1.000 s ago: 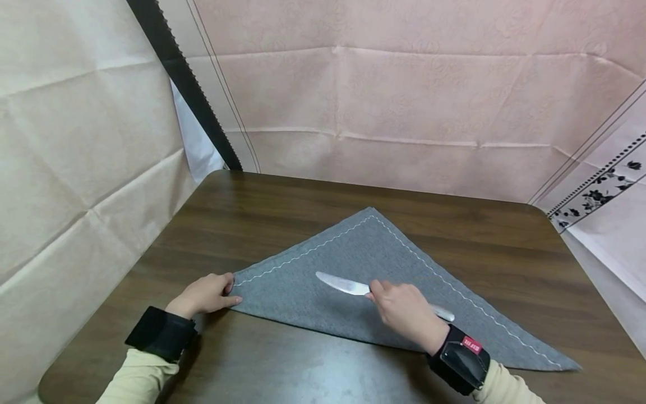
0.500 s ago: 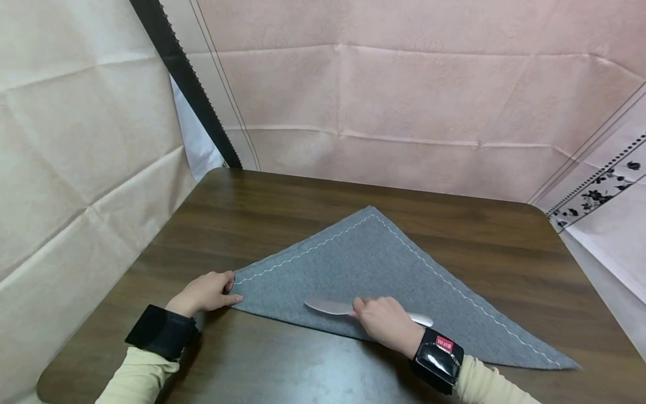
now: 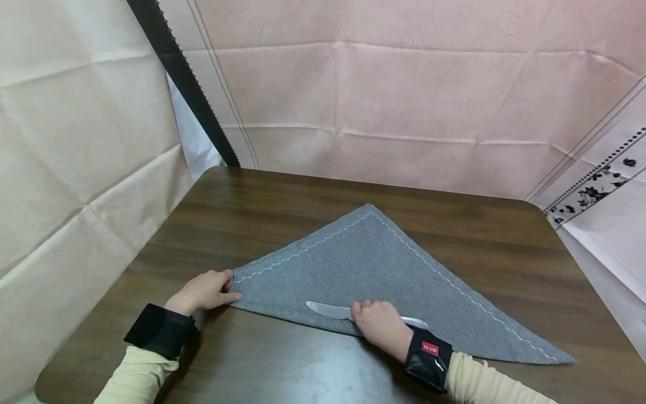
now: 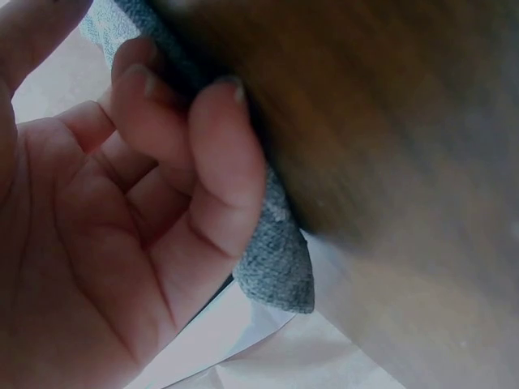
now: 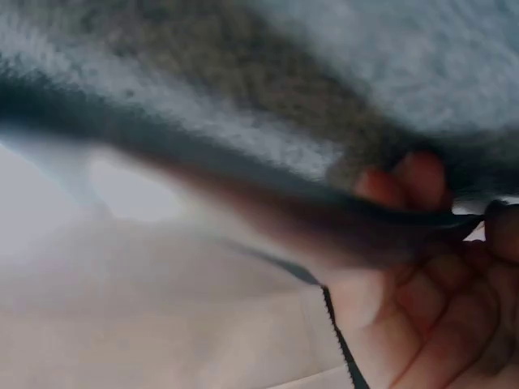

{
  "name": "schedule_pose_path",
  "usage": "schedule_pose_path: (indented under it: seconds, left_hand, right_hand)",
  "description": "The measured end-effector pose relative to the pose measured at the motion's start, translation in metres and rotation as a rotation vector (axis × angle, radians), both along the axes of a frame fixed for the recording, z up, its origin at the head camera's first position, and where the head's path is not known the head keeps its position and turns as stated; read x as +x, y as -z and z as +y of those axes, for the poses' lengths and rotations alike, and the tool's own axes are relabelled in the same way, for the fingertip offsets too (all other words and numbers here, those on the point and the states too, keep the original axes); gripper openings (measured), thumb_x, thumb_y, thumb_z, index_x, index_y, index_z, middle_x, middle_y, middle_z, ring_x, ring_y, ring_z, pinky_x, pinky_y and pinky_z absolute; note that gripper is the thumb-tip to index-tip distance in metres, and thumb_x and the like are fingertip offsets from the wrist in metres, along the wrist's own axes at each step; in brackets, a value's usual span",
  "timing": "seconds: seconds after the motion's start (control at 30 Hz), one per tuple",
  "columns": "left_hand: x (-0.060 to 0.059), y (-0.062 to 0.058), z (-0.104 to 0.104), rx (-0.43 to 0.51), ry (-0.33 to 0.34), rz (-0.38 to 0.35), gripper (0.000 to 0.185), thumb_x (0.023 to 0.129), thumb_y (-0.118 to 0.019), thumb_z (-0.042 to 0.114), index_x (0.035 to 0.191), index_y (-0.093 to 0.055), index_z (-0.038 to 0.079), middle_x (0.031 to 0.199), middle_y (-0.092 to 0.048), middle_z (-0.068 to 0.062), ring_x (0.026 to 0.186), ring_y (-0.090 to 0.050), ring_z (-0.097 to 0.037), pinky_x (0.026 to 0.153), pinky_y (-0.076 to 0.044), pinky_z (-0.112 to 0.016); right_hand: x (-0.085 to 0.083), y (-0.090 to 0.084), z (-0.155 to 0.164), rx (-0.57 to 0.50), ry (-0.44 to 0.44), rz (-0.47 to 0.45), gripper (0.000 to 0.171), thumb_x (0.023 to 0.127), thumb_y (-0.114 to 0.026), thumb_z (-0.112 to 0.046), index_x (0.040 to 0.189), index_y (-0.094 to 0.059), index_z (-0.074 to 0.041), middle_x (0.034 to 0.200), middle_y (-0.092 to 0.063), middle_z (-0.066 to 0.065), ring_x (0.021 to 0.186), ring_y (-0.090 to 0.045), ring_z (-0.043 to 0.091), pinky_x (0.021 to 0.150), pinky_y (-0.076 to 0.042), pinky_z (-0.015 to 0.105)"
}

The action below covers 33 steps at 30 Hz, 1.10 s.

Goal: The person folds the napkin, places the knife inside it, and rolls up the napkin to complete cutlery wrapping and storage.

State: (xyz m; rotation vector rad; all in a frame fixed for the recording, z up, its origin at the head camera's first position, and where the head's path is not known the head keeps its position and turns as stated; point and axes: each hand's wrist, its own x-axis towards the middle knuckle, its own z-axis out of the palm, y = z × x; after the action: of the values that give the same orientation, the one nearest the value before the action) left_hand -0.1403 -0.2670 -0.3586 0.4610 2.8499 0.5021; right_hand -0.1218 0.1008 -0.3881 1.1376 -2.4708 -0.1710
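The shiny dark brown wooden surface (image 3: 282, 196) has round corners and long streaks like wood, and light shines off its near part. Right on it lies a big grey three-sided cloth with wavy white stitching (image 3: 363, 258). It lies flat, with its long side toward the person.

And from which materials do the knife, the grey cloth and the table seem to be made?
The knife: probably polished metal, judging by its smooth, silvery blade.
The grey cloth: matte textile, by its fine texture and pale stitching; fibre unclear.
The table: wood or laminate, satin, with brown grain and soft glare.
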Motion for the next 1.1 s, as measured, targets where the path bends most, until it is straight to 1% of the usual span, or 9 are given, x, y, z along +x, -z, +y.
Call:
schedule_pose_path:
  seconds: [0.3,0.37,0.47,0.57,0.77,0.83,0.93,1.03,1.1]
  left_hand:
    - [0.0,0.0,0.0,-0.02,0.004,0.004,0.031,0.081,-0.067,0.029,0.075,-0.044,0.01,0.061,-0.033,0.003,0.053,-0.033,-0.012,0.05,-0.026,-0.026]
    - [0.0,0.0,0.0,-0.022,0.002,0.004,0.031,0.081,-0.068,0.029,0.074,-0.044,0.01,0.06,-0.032,0.003,0.053,-0.033,-0.011,0.05,-0.026,-0.026]
    - [0.0,0.0,0.001,-0.024,0.007,0.007,0.031,0.082,-0.067,0.029,0.074,-0.043,0.01,0.06,-0.032,0.004,0.052,-0.033,-0.011,0.05,-0.025,-0.026]
    - [-0.001,0.001,0.001,-0.018,0.008,0.009,0.031,0.081,-0.068,0.028,0.073,-0.043,0.01,0.06,-0.032,0.004,0.052,-0.033,-0.011,0.05,-0.025,-0.026]
    - [-0.001,0.001,0.0,-0.008,0.007,0.017,0.031,0.081,-0.068,0.026,0.074,-0.043,0.01,0.059,-0.031,0.004,0.052,-0.033,-0.011,0.05,-0.026,-0.026]
    - [-0.001,0.001,0.0,-0.006,0.006,0.01,0.031,0.081,-0.068,0.026,0.074,-0.043,0.01,0.059,-0.031,0.004,0.051,-0.032,-0.011,0.05,-0.026,-0.026]
    - [-0.001,0.002,0.0,-0.001,0.003,0.004,0.031,0.081,-0.068,0.026,0.074,-0.043,0.01,0.059,-0.031,0.003,0.051,-0.033,-0.011,0.05,-0.026,-0.026]
    - [0.0,0.002,0.001,-0.001,0.011,0.013,0.031,0.081,-0.068,0.027,0.074,-0.043,0.01,0.059,-0.032,0.003,0.051,-0.033,-0.011,0.05,-0.026,-0.026]
    - [0.0,0.002,0.001,-0.003,0.012,0.016,0.032,0.081,-0.068,0.027,0.074,-0.043,0.01,0.059,-0.032,0.003,0.051,-0.033,-0.011,0.05,-0.026,-0.026]
  right_hand:
    - [0.005,0.0,-0.004,0.022,0.051,0.058,0.037,0.085,-0.061,-0.027,0.063,-0.037,-0.009,0.05,-0.037,0.001,0.04,-0.042,0.014,0.034,-0.035,0.026]
    - [0.006,0.002,-0.003,0.024,0.048,0.111,0.037,0.091,-0.053,-0.027,0.063,-0.038,-0.008,0.05,-0.037,0.001,0.039,-0.04,0.014,0.032,-0.034,0.026]
    - [0.006,0.006,-0.002,0.004,0.031,0.193,0.041,0.101,-0.029,-0.023,0.064,-0.039,-0.008,0.05,-0.034,0.001,0.038,-0.037,0.013,0.03,-0.032,0.025]
    - [0.005,0.009,-0.002,-0.032,0.021,0.26,0.05,0.1,-0.006,-0.02,0.064,-0.038,-0.007,0.05,-0.032,0.001,0.037,-0.034,0.013,0.03,-0.029,0.024]
    - [0.006,0.011,-0.001,0.007,0.048,0.327,0.052,0.1,-0.003,-0.018,0.069,-0.042,-0.004,0.057,-0.036,0.006,0.04,-0.032,0.014,0.032,-0.027,0.025]
    - [0.008,0.009,-0.001,0.068,0.068,0.334,0.05,0.101,-0.006,-0.018,0.071,-0.044,-0.004,0.061,-0.039,0.008,0.042,-0.033,0.015,0.034,-0.028,0.026]
    - [0.01,0.006,-0.001,0.167,0.088,0.324,0.039,0.099,-0.024,-0.021,0.072,-0.047,-0.005,0.067,-0.044,0.01,0.053,-0.04,0.02,0.039,-0.03,0.03]
    - [0.01,0.003,-0.002,0.222,0.1,0.303,0.031,0.089,-0.044,-0.032,0.073,-0.05,-0.007,0.073,-0.049,0.011,0.065,-0.044,0.025,0.043,-0.03,0.033]
    - [0.009,0.003,-0.001,0.224,0.102,0.294,0.033,0.086,-0.049,-0.038,0.073,-0.052,-0.008,0.074,-0.051,0.01,0.065,-0.045,0.025,0.043,-0.03,0.033]
